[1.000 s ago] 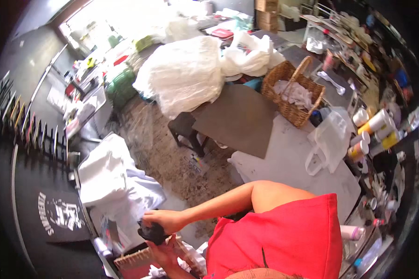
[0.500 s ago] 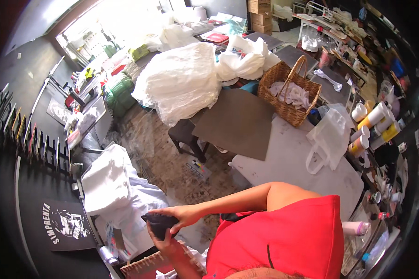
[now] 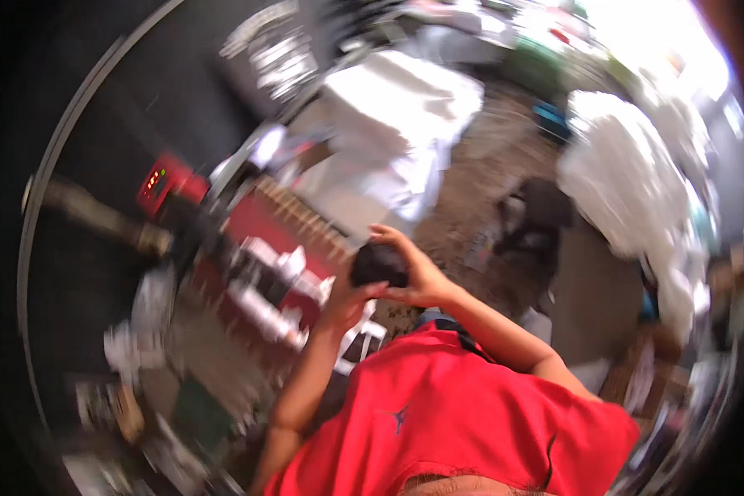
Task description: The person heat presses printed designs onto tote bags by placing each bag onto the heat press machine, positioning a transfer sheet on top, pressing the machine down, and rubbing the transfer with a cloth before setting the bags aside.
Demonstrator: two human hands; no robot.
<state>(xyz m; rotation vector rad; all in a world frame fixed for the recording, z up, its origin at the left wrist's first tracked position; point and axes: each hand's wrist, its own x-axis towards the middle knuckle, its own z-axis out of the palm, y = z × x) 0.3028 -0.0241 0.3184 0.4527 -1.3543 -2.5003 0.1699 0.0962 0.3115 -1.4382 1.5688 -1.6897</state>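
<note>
Both my hands are closed round a small black rounded bundle [image 3: 379,266], soft-looking like folded cloth, though blur hides its exact kind. My left hand [image 3: 345,299] grips its near left side, with the thumb across the front. My right hand [image 3: 420,277] holds the right side, its fingers curving over the far edge. Just left of my hands is a red surface [image 3: 260,223] with a brown slatted edge, carrying crumpled white and black pieces [image 3: 264,289]. Beyond it lies a stack of white cloth [image 3: 388,103].
A red device [image 3: 161,183] with a lit display stands by the dark wall at left. To the right are a dark stool [image 3: 539,213], a brown board [image 3: 595,277] and a large white plastic-wrapped bundle [image 3: 624,169]. A wicker basket [image 3: 643,372] sits at lower right.
My view has turned left, bringing the red surface and the red device into sight. The black bundle stays between both hands, now in front of my chest.
</note>
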